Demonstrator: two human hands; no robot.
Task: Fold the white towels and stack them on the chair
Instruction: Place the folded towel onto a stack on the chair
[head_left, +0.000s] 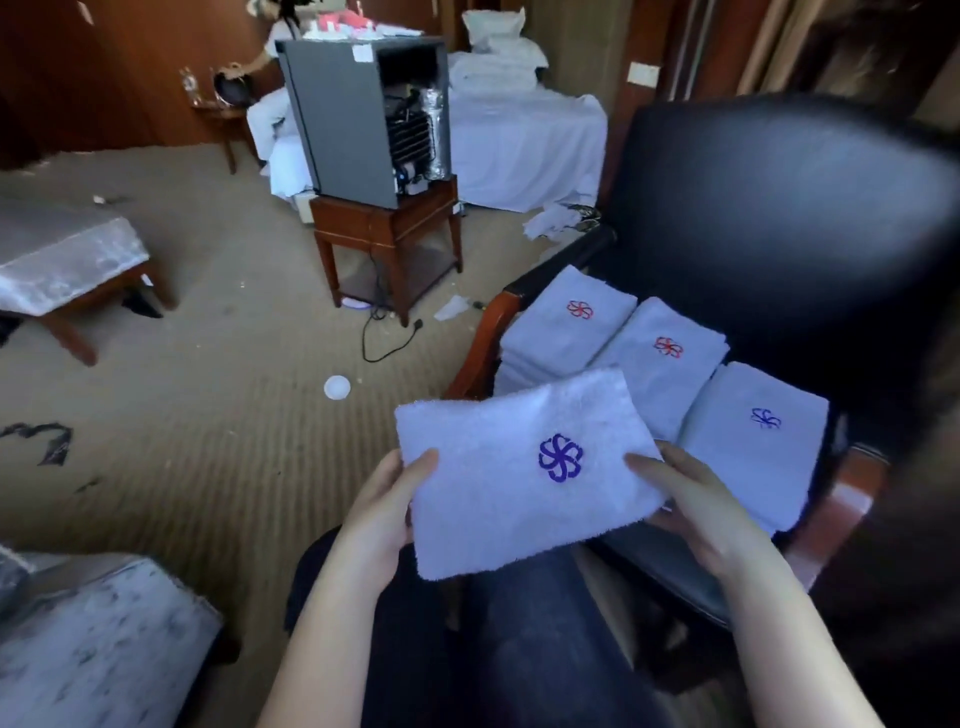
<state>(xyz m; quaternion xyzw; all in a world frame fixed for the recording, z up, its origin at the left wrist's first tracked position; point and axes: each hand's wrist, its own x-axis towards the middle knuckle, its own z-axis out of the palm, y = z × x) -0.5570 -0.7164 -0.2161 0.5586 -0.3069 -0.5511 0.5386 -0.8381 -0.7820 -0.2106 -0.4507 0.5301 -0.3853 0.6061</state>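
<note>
Support is given to a folded white terry towel (519, 478) by both hands, and it is held flat in the air above the person's dark-trousered lap, just in front of the chair seat. A purple pinwheel emblem (560, 458) is shown face-up near its middle. The grip of the left hand (387, 512) is clamped on the towel's left edge, with the thumb laid on top and the fingers hidden beneath. The grip of the right hand (685, 499) is clamped on the right edge likewise, thumb above.

A black leather armchair with reddish wooden arms (753, 208) is seen to the right. Three stacks of folded white towels are set side by side on its seat: a far stack (563, 338) and a middle stack (670, 376), each topped with a red emblem, and a near stack (748, 457) topped with a blue one. Whether the held towel is touching them cannot be told.

Further back, a grey mini fridge (337, 119) is stood on a small wooden worktop (384, 228), its open rear turned toward the camera, and a white-sheeted bed (524, 140) is placed behind it. A round white lid (337, 387) and a black power plug (417, 325) are seen on the beige ribbed carpet (208, 338).
</note>
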